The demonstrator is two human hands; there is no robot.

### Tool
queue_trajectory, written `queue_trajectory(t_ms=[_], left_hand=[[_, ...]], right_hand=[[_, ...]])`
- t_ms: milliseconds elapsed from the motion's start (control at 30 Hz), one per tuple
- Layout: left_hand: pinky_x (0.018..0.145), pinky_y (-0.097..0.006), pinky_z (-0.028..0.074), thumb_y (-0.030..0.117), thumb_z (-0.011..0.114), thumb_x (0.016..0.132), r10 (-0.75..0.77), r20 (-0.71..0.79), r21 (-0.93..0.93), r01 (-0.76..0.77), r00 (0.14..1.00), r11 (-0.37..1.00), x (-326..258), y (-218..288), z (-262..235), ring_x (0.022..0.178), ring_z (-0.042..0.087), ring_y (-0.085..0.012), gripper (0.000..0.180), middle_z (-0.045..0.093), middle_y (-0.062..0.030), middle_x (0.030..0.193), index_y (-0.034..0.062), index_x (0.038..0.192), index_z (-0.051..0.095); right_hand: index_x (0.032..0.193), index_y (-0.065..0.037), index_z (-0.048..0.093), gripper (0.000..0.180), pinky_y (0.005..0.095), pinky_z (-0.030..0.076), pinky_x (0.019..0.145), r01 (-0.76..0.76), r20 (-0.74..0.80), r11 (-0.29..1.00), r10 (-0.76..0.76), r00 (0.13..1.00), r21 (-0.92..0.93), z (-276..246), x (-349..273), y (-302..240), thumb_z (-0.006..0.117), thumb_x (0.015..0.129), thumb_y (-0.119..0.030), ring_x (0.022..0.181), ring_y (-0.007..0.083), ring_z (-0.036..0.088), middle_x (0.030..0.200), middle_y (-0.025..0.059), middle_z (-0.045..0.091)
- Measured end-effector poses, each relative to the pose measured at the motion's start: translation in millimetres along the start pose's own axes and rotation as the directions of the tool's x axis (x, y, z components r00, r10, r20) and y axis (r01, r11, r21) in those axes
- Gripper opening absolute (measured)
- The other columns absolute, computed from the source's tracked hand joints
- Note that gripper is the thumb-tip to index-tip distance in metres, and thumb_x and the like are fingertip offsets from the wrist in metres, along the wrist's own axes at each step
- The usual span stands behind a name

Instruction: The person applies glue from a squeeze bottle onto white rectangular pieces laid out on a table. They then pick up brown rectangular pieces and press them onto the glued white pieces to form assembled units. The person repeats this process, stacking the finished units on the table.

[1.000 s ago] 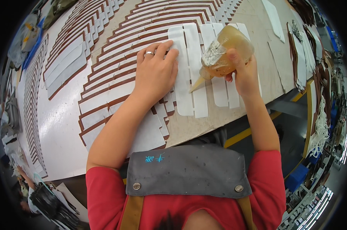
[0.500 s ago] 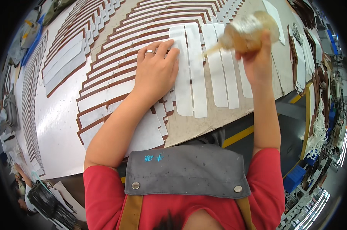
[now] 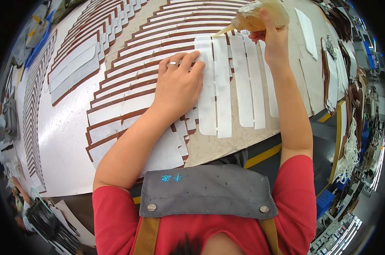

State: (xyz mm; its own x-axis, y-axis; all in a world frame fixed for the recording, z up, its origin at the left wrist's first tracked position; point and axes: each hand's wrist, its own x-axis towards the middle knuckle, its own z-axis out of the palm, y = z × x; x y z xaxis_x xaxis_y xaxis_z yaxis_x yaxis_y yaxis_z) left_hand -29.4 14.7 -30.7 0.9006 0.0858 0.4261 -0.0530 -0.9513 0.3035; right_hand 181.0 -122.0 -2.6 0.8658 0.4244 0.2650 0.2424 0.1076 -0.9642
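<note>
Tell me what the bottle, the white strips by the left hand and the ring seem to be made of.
Bottle: likely plastic, glossy and translucent, with an amber tint showing through. White strips: matt, perhaps paper or nonwoven fabric; their flat, even face leaves it open. Ring: probably metal, polished; it is silvery and shines.

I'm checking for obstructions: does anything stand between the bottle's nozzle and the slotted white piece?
Nothing visible does: the nozzle of the bottle in the right hand is at the upper end of the slotted white piece. The left hand is at its left edge, clear of the nozzle.
</note>
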Motion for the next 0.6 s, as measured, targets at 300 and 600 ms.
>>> queue_trajectory(t_ms=[300,600], left_hand=[[0.094,-0.039,0.033,0.01,0.059,0.079,0.005,-0.005,0.019,-0.004,1.0,1.0,0,0,1,0.11,0.049,-0.0257,0.02,0.055,-0.0049,0.12,0.0103,0.099,0.057],[0.094,-0.04,0.034,0.011,0.059,0.08,0.015,-0.001,0.044,-0.015,1.0,0.999,0,1,1,0.109,0.051,-0.0264,0.02,0.056,-0.0047,0.12,0.0107,0.099,0.057]], right_hand=[[0.102,0.0,0.054,0.05,0.022,0.043,0.04,-0.126,0.028,0.991,0.128,0.991,-0.051,-12,-47,-15,0.064,0.084,-0.045,0.046,0.0117,0.053,0.075,0.0075,0.061],[0.114,0.0,0.044,0.055,0.0226,0.043,0.042,-0.33,0.09,0.944,0.327,0.941,0.018,-18,-115,-38,0.071,0.081,-0.034,0.062,0.0114,0.057,0.091,0.0082,0.058]])
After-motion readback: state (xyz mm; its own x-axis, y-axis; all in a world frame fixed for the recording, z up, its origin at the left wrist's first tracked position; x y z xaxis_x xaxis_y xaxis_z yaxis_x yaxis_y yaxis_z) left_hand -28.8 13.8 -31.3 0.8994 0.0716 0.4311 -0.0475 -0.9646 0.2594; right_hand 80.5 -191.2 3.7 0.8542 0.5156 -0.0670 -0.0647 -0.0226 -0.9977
